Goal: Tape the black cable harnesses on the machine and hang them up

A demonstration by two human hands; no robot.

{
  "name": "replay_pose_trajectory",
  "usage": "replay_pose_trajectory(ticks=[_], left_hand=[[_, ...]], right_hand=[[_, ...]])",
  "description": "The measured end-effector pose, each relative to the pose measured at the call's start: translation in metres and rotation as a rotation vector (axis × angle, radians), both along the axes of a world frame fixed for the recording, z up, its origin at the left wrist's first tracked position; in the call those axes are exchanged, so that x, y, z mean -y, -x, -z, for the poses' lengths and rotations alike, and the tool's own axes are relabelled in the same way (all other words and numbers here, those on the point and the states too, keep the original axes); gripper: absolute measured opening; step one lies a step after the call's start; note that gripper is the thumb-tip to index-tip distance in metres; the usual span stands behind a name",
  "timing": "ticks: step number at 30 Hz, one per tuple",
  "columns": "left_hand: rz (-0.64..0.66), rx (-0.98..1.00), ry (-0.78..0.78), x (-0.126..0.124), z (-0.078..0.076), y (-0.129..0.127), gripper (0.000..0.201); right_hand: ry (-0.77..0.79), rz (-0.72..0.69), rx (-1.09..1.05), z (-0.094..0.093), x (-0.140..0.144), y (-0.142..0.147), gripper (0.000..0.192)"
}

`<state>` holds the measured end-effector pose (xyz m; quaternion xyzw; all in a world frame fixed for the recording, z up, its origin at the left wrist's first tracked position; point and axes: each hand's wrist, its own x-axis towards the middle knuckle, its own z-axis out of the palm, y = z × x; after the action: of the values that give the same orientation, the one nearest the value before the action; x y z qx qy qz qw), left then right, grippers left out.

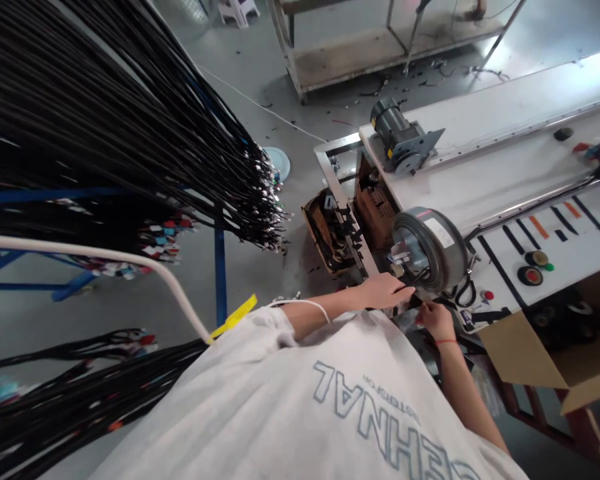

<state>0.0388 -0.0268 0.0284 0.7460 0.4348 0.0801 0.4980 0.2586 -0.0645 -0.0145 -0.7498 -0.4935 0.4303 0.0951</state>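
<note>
My left hand [384, 292] is at the lower edge of a large grey roll of tape-like material [433, 247]. Its fingers are bent together beside a short black strand [420, 275]; what lies inside them is hidden. Close to its right, my right hand [437, 321] is closed in a pinch at the bench edge, with a small reddish bit at its fingertips too small to name. The roll stands on its side on the white bench [510, 173], with a white label on its outer face and pale scraps in its core.
Black cable bundles [130, 113] hang on a blue rack at left. A motor [397, 130] sits on the bench's far end. Tape rolls [530, 275] and a red button [488, 295] are at right, above an open cardboard box [530, 353]. A metal shelf [350, 60] stands behind.
</note>
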Motion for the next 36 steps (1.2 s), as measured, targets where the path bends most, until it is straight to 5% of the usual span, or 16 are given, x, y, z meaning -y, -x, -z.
replay_pose_trajectory(ticks=[6, 10, 13, 17, 20, 23, 26, 30, 36], left_hand=[[-0.211, -0.147, 0.085, -0.031, 0.035, -0.007, 0.046], [-0.195, -0.130, 0.147, -0.040, 0.051, -0.009, 0.044], [-0.169, -0.154, 0.133, -0.034, 0.037, 0.014, 0.040], [0.129, 0.265, 0.148, -0.018, 0.002, 0.044, 0.038], [0.151, 0.411, 0.204, -0.005, -0.016, 0.047, 0.043], [0.010, 0.418, 0.332, 0.005, -0.019, 0.053, 0.051], [-0.160, 0.487, 0.503, 0.011, -0.005, 0.078, 0.064], [-0.535, 0.475, 0.702, 0.004, 0.036, 0.121, 0.060], [-1.067, 0.204, 0.825, -0.043, 0.096, 0.147, 0.035]], right_hand=[[0.022, 0.140, -0.330, -0.019, 0.014, -0.006, 0.035], [0.022, 0.205, -0.517, -0.041, 0.016, 0.017, 0.049], [0.115, 0.267, -0.748, -0.060, 0.013, 0.024, 0.060], [0.225, 0.251, -0.982, -0.080, 0.004, 0.031, 0.072], [0.264, 0.188, -0.993, -0.084, -0.005, 0.041, 0.077], [0.275, 0.145, -0.892, -0.088, -0.010, 0.045, 0.079], [0.162, 0.141, -0.738, -0.099, -0.011, 0.040, 0.076], [-0.069, 0.188, -0.643, -0.120, -0.006, 0.031, 0.063], [-0.117, 0.171, -0.620, -0.125, 0.014, 0.044, 0.064]])
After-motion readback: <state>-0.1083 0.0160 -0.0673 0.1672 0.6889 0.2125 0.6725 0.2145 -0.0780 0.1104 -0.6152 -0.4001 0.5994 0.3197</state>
